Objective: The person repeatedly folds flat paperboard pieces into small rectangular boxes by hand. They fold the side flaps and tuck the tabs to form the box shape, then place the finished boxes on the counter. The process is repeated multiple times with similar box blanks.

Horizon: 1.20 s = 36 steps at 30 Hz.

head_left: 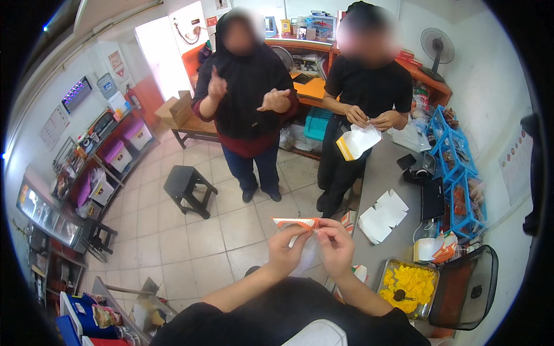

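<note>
An orange-and-white folded paper piece (294, 222) is up in front of my chest, its zigzag edge facing away. My left hand (284, 247) is closed on its near side. The fingertips of my right hand (336, 245) pinch its right end, close beside the left thumb. Something pale and translucent hangs below the hands, blurred. Across from me on the right, a person in black holds a white-and-yellow cardboard box (358, 143), partly folded. To their left, a person in a dark top has both hands (274, 101) raised with nothing in them.
The grey table (369, 199) at right carries flat white cardboard (384, 216), orange-and-white cartons (441, 248) and a metal tray of yellow food (408, 285). Blue baskets (459, 167) line the wall beyond a black tablet (433, 199). A black stool (187, 190) stands on the tiled floor.
</note>
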### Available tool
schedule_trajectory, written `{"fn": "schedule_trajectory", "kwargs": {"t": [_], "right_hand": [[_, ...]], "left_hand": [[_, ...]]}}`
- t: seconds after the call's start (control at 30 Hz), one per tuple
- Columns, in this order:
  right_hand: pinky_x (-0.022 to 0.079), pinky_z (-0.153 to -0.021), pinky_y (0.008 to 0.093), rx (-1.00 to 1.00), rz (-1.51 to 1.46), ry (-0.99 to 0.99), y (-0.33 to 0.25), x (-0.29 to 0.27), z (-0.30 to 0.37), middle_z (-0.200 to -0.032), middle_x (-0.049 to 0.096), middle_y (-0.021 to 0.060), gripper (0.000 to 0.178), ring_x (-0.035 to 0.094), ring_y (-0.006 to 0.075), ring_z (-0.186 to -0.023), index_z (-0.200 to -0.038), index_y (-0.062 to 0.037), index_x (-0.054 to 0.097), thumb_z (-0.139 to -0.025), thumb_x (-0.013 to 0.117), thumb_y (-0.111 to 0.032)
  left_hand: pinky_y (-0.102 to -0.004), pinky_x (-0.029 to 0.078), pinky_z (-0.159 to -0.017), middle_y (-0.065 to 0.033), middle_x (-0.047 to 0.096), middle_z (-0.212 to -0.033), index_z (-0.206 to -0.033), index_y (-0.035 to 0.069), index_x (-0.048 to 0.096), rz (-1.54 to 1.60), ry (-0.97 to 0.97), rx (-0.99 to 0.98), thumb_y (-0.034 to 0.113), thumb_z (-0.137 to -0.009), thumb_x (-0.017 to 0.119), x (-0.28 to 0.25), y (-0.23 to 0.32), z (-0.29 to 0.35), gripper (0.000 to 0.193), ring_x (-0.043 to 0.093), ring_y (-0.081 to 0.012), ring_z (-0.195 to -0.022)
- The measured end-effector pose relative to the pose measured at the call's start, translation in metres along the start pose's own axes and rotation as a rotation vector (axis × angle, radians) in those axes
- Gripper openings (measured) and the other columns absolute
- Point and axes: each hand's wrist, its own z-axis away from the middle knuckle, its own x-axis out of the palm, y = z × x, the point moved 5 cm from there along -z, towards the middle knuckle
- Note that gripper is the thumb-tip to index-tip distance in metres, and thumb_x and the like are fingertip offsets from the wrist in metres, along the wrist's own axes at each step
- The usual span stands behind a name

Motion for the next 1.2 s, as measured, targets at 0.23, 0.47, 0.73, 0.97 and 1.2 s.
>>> {"fn": "schedule_trajectory", "kwargs": {"t": [0.23, 0.47, 0.73, 0.97, 1.2], "right_hand": [[0.051, -0.105, 0.0424, -0.242, 0.509, -0.095, -0.017, 0.024, -0.002, -0.137, 0.065, 0.0234, 0.014, 0.065, 0.0379, -0.124, -0.105, 0.0018, 0.075, -0.094, 0.073, -0.005], [0.043, -0.113, 0.0485, -0.325, 0.584, -0.070, -0.002, 0.047, -0.001, -0.147, 0.053, 0.0292, 0.048, 0.054, 0.0444, -0.134, -0.143, 0.0004, 0.056, -0.097, 0.068, -0.007], [0.050, -0.081, 0.0300, 0.156, 0.140, 0.086, 0.070, 0.021, 0.000, -0.106, 0.068, 0.0080, 0.033, 0.061, 0.0135, -0.093, -0.133, 0.0007, 0.058, -0.114, 0.047, -0.024], [0.052, -0.090, 0.0318, -0.135, 0.243, 0.010, 0.052, 0.010, 0.011, -0.113, 0.069, 0.0110, 0.027, 0.067, 0.0177, -0.100, -0.131, 0.0020, 0.059, -0.111, 0.048, -0.012], [0.040, -0.114, 0.0356, 0.625, -0.350, -0.090, 0.126, 0.039, 0.046, -0.135, 0.064, 0.0127, 0.050, 0.058, 0.0217, -0.128, -0.148, 0.0042, 0.050, -0.115, 0.039, -0.033]], "left_hand": [[-0.0313, 0.053, -0.094, -0.0125, 0.073, -0.118, -0.119, -0.002, 0.071, 0.207, 0.130, -0.069, 0.001, -0.100, 0.068, -0.002, 0.007, 0.003, 0.020, 0.068, -0.0187, -0.114], [-0.0316, 0.050, -0.099, -0.0058, 0.069, -0.115, -0.119, 0.002, 0.062, 0.544, 0.142, -0.518, 0.011, -0.108, 0.060, -0.016, -0.031, -0.002, 0.015, 0.064, -0.0140, -0.108], [-0.0333, 0.051, -0.103, -0.0091, 0.073, -0.117, -0.128, -0.002, 0.065, 0.322, -0.041, -0.421, 0.015, -0.111, 0.054, -0.027, -0.033, -0.001, 0.026, 0.067, -0.0164, -0.113], [-0.0353, 0.042, -0.111, -0.0103, 0.063, -0.136, -0.138, -0.002, 0.058, 0.179, -0.225, -0.606, 0.034, -0.114, 0.047, -0.039, -0.070, 0.017, 0.045, 0.050, -0.0155, -0.132], [-0.0331, 0.041, -0.111, -0.0121, 0.063, -0.134, -0.138, -0.003, 0.057, -0.060, 0.030, -0.593, 0.031, -0.111, 0.058, -0.049, -0.082, 0.053, 0.044, 0.056, -0.0170, -0.124]]}}
